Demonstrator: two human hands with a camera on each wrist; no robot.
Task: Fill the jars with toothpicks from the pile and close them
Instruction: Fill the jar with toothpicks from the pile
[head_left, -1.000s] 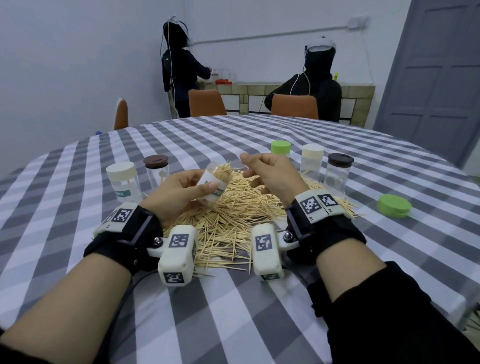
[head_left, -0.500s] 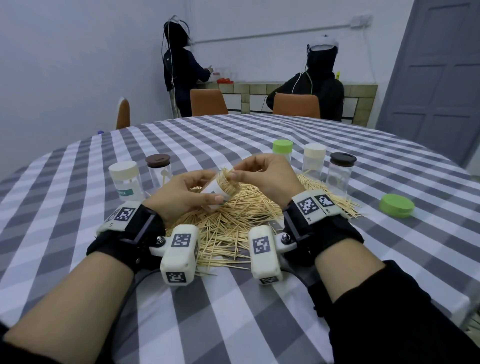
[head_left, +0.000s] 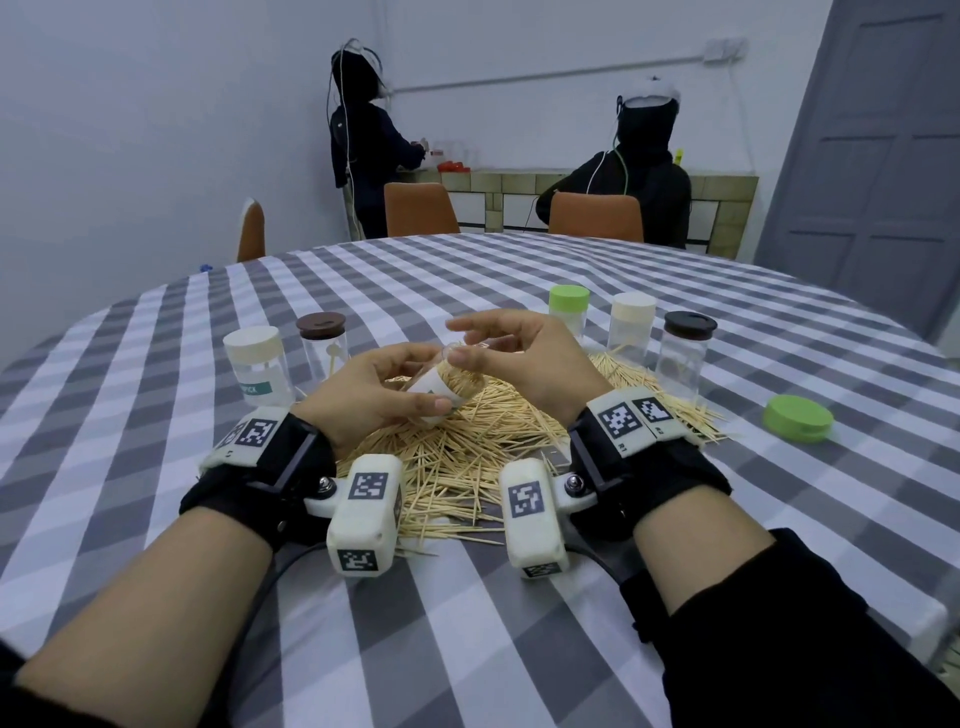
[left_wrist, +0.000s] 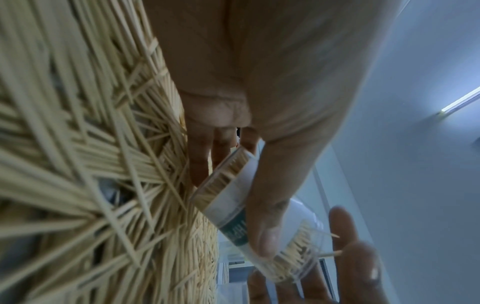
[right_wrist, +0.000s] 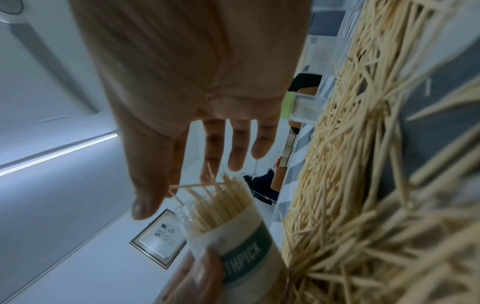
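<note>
A plain room, seemingly a data-recording space set up in a dining area. A large round table (head_left: 675, 291) under a grey-and-white checked cloth fills the view, with orange-backed chairs (head_left: 420, 209) at its far edge from 11 to 1 o'clock. Beyond them, two people (head_left: 644, 171) in dark hoods wear head rigs with trailing cables, one standing at a tiled counter (head_left: 727, 192) at 12 o'clock. A grey panelled door (head_left: 883, 171) stands at 2 o'clock against bare pale walls.
</note>
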